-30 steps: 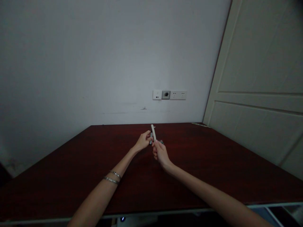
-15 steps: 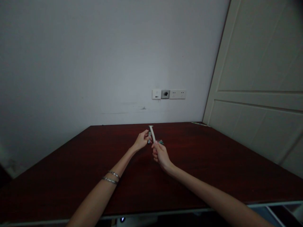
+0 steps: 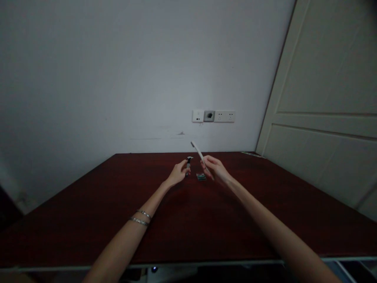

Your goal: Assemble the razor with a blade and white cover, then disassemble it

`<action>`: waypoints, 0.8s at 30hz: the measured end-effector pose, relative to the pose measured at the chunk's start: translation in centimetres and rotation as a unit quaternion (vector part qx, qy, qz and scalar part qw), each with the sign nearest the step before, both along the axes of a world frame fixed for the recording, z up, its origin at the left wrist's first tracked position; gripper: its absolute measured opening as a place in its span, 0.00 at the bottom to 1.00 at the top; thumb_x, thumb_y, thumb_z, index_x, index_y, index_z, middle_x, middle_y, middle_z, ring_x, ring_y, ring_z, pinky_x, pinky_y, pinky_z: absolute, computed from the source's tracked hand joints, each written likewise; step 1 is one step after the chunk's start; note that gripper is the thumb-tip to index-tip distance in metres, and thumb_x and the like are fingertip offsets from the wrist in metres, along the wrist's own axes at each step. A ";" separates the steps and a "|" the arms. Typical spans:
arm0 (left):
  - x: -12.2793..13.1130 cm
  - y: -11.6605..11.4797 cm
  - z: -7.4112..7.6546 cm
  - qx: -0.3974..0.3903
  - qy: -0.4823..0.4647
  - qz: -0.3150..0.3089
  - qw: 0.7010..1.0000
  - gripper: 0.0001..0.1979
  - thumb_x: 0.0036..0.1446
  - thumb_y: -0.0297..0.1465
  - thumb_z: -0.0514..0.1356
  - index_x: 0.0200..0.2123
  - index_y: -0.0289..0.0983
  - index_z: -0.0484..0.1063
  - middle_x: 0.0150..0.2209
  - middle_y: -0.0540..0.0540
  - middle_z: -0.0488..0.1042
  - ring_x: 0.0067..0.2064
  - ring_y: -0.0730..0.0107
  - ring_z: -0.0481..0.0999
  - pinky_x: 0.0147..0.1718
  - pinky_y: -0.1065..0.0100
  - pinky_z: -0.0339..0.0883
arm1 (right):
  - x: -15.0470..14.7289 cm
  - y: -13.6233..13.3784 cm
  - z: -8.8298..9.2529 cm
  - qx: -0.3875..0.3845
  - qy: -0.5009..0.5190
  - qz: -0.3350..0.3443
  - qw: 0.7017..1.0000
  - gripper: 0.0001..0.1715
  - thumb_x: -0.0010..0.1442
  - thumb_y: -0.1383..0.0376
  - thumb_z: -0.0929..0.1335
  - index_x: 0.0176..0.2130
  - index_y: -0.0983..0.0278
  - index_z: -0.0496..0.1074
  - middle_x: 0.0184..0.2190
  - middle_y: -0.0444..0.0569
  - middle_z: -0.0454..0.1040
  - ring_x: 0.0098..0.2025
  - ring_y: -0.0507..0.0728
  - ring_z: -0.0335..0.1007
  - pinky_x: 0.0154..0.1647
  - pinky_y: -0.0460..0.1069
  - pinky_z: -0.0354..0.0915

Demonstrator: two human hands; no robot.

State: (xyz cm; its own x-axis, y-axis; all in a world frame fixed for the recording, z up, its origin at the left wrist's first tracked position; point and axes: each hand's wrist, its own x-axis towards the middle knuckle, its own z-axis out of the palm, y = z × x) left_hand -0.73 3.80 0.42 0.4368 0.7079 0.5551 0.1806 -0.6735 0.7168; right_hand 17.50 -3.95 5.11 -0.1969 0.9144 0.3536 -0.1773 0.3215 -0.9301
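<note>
My left hand [image 3: 178,173] is closed, thumb and fingers pinching the handle of a small razor [image 3: 189,162]. The razor stands roughly upright, its pale T-shaped head uppermost above a dark neck. Raised to the right of it, my right hand [image 3: 216,168] is closed round a slim white toothbrush [image 3: 197,149]. The brush slants up and to the left, with a darker patch at its head that looks like bristles. On the table between the two hands lies a small flat packet [image 3: 201,177] with green and reddish markings; no hand touches it.
The dark red wooden table [image 3: 165,236] reaches back to a pale wall [image 3: 153,78] with a row of sockets [image 3: 224,116]. A white panelled door [image 3: 318,157] stands along the right side. A thin flat strip [image 3: 252,155] lies at the back right corner.
My right hand has lifted the toothbrush up and to the right, away from the razor. The razor's head and the packet now show more fully. My left hand has barely moved.
</note>
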 end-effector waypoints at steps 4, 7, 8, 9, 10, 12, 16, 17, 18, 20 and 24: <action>-0.3 -0.2 0.1 0.040 0.026 0.019 0.999 0.08 0.50 0.23 0.51 0.35 0.35 0.67 0.26 0.51 0.70 0.29 0.74 0.69 0.32 0.73 0.61 | 4.6 1.7 2.6 0.072 -0.207 -0.028 0.975 0.16 0.48 0.54 0.69 0.26 0.66 0.70 0.20 0.43 0.68 0.20 0.47 0.59 0.19 0.43 0.50; -0.3 -0.2 0.1 0.045 0.043 0.028 0.998 0.09 0.51 0.23 0.51 0.35 0.35 0.68 0.26 0.51 0.70 0.29 0.75 0.69 0.33 0.73 0.60 | 5.6 2.0 3.1 0.098 -0.273 -0.089 0.953 0.17 0.49 0.54 0.68 0.25 0.67 0.73 0.18 0.43 0.67 0.20 0.48 0.57 0.21 0.44 0.50; -0.3 -0.2 0.0 0.047 0.048 0.030 0.997 0.09 0.51 0.23 0.51 0.35 0.35 0.68 0.26 0.51 0.70 0.29 0.75 0.69 0.32 0.74 0.60 | 5.5 2.1 3.1 0.099 -0.285 -0.102 0.948 0.18 0.49 0.54 0.68 0.26 0.67 0.74 0.17 0.43 0.67 0.20 0.48 0.57 0.21 0.44 0.50; -0.3 -0.1 -0.1 0.047 0.051 0.032 0.997 0.09 0.51 0.23 0.51 0.35 0.35 0.68 0.26 0.51 0.70 0.29 0.75 0.68 0.32 0.74 0.60 | 5.2 2.1 3.1 0.102 -0.296 -0.109 0.943 0.18 0.49 0.53 0.68 0.26 0.67 0.75 0.17 0.43 0.67 0.20 0.48 0.57 0.21 0.45 0.50; -0.3 -0.1 -0.1 0.048 0.051 0.032 0.997 0.09 0.51 0.23 0.51 0.35 0.35 0.68 0.26 0.51 0.70 0.29 0.75 0.68 0.32 0.74 0.60 | 4.9 2.2 3.0 0.107 -0.307 -0.110 0.939 0.18 0.49 0.53 0.68 0.26 0.67 0.75 0.17 0.43 0.67 0.21 0.49 0.57 0.22 0.45 0.51; -0.3 0.0 -0.1 0.045 0.044 0.031 0.997 0.09 0.51 0.23 0.52 0.36 0.35 0.68 0.27 0.51 0.70 0.29 0.74 0.69 0.32 0.73 0.61 | 4.4 2.5 2.8 0.121 -0.320 -0.107 0.934 0.18 0.49 0.54 0.68 0.26 0.67 0.76 0.18 0.44 0.68 0.21 0.49 0.57 0.22 0.45 0.51; -0.5 0.2 0.2 0.023 -0.002 0.028 0.999 0.08 0.51 0.24 0.52 0.36 0.34 0.67 0.27 0.50 0.70 0.30 0.73 0.70 0.33 0.72 0.62 | 5.4 3.2 2.1 0.128 -0.325 -0.113 0.930 0.18 0.48 0.54 0.68 0.26 0.67 0.77 0.18 0.44 0.68 0.21 0.49 0.56 0.22 0.45 0.50; -0.6 0.2 0.3 0.018 -0.014 0.026 0.999 0.07 0.52 0.25 0.52 0.35 0.34 0.67 0.27 0.50 0.70 0.30 0.73 0.70 0.33 0.72 0.62 | 5.8 3.4 1.9 0.124 -0.323 -0.119 0.931 0.18 0.47 0.54 0.68 0.26 0.67 0.77 0.17 0.44 0.68 0.20 0.49 0.55 0.21 0.45 0.50; -0.6 0.3 0.3 0.015 -0.023 0.025 0.999 0.07 0.52 0.25 0.52 0.35 0.34 0.66 0.27 0.50 0.70 0.30 0.73 0.70 0.33 0.72 0.63 | 6.2 3.5 1.8 0.120 -0.319 -0.126 0.932 0.18 0.47 0.54 0.69 0.26 0.67 0.78 0.17 0.44 0.68 0.20 0.49 0.55 0.21 0.45 0.49; -0.6 0.3 0.2 0.011 -0.023 0.023 0.999 0.07 0.51 0.24 0.52 0.35 0.34 0.66 0.26 0.50 0.69 0.30 0.73 0.70 0.33 0.72 0.63 | 6.3 3.6 1.5 0.118 -0.307 -0.140 0.934 0.18 0.48 0.54 0.68 0.27 0.67 0.78 0.17 0.44 0.68 0.20 0.49 0.55 0.21 0.45 0.49; -0.4 0.2 -0.1 0.009 -0.008 0.012 1.000 0.07 0.50 0.23 0.52 0.34 0.35 0.66 0.26 0.51 0.69 0.30 0.74 0.70 0.33 0.72 0.63 | 4.9 3.7 1.4 0.146 -0.295 -0.132 0.935 0.18 0.48 0.54 0.68 0.27 0.67 0.78 0.19 0.45 0.70 0.22 0.50 0.59 0.24 0.45 0.53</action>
State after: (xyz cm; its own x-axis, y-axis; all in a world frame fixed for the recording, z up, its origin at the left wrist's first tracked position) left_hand -1.14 4.02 0.30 0.4105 0.7074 0.5754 0.1848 -0.6824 0.7072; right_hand 22.39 -0.25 6.47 -0.2181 0.8400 0.4968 0.4610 0.5374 -0.7062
